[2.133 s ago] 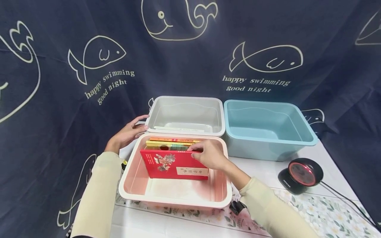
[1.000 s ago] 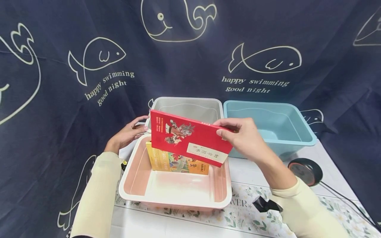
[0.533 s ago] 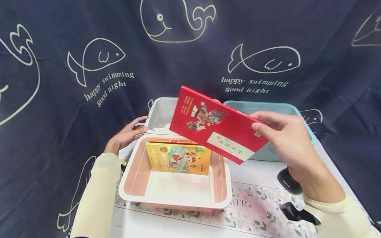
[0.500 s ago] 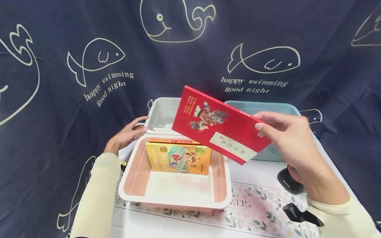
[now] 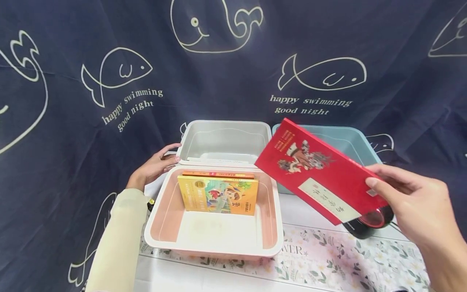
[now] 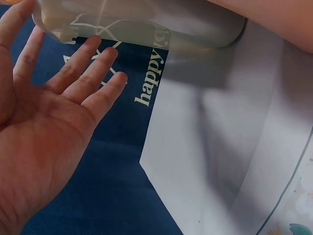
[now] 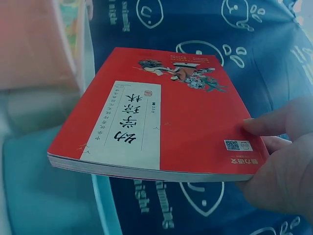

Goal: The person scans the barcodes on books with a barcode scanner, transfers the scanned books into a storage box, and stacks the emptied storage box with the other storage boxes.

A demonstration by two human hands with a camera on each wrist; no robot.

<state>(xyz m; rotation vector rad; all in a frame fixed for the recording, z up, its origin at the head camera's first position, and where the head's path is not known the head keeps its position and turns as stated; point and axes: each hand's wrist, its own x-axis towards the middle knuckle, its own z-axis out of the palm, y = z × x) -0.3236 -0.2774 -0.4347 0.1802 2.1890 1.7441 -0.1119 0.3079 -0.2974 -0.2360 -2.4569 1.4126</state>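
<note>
My right hand (image 5: 416,202) pinches a red paperback book (image 5: 317,170) by one corner, thumb on the cover and fingers behind. The book is tilted in the air, overlapping the blue bin (image 5: 350,142) in the head view. In the right wrist view its cover shows a white title label and a painted figure. My left hand (image 5: 155,166) has its fingers spread, fingertips at the left end of the grey bin (image 5: 228,138). Inside the pink bin (image 5: 213,249) a yellow illustrated book (image 5: 219,196) stands on edge, an orange-edged book (image 5: 219,174) right behind it.
The grey bin stands behind the pink one, with a thin white book (image 5: 219,161) near its front wall. Partly behind the red book is a black round device (image 5: 365,227) with a cable. A dark fish-print curtain (image 5: 219,85) hangs behind the table.
My right hand has lifted the red book out of the pink bin and carried it to the right, uncovering the yellow book. My left hand has stayed at the grey bin.
</note>
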